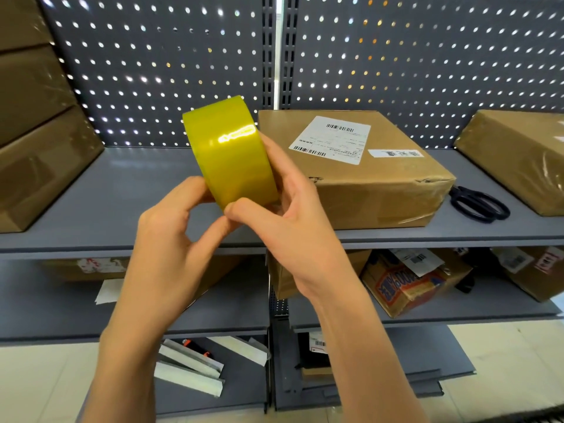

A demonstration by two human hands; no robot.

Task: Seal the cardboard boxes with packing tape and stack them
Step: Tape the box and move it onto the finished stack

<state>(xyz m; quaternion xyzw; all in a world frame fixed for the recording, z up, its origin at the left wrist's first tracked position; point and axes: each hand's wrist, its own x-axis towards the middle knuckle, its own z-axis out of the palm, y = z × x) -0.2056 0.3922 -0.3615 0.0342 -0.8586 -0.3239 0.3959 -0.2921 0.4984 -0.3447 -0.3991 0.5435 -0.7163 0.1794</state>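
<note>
I hold a yellow roll of packing tape (233, 152) up in front of the top shelf. My right hand (283, 221) grips the roll from the right, its thumb pressed on the lower edge. My left hand (174, 233) touches the roll's bottom with curled fingers, its fingertips pinching at the tape surface beside the right thumb. Behind the roll, a flat cardboard box (366, 178) with a white shipping label lies on the grey shelf (128, 203). Two more boxes rest there: one at the far right (518, 154), one at the far left (39, 172).
Black scissors (479, 204) lie on the shelf right of the middle box. More boxes are piled at the upper left (27, 71). Lower shelves hold several parcels (409, 282) and grey metal strips (195, 364). A perforated grey back panel (396, 56) closes the shelf behind.
</note>
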